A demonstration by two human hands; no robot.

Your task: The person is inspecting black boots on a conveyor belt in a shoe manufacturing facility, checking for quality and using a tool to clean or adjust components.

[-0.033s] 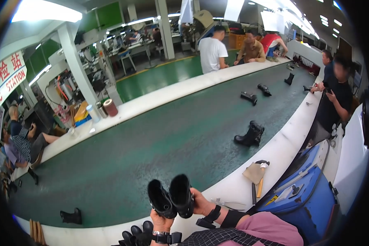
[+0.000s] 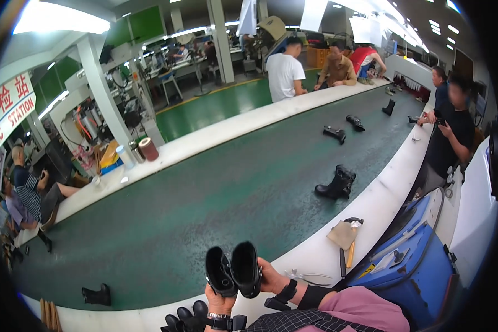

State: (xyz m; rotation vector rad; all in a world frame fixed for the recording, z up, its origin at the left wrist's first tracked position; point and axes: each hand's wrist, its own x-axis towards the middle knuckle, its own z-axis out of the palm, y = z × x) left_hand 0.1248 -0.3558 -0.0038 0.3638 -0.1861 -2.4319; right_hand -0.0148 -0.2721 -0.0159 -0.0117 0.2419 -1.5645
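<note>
- Two black boots are up in the air, side by side, near the white ledge (image 2: 310, 252) and the green table top (image 2: 166, 221). Their open tops face up toward the head, so you can look right inside.
- The left boot (image 2: 220, 271) and the right boot (image 2: 245, 270) look as if they touch along their inner sides.
- Each boot looks fairly light, easy for one hand to lift. The tall part probably bends a bit when squeezed, and the bottom is likely stiffer.
- The outside is a little shiny, so it may feel smooth and could slide in a loose grip. It does not look like it breaks easily, but a shiny skin can get scratched.
- Good places to hold are the sides of the tall part, or low down near the heel, where it is firm.
- The left hand (image 2: 220, 303) is curled closed around the low part of the left boot. Some of its fingers are hidden, so I cannot tell how hard it squeezes.
- The right hand (image 2: 270, 276) is bent partly closed against the outer side of the right boot and has hold of it. The fingertips are hidden behind the boot.
</note>
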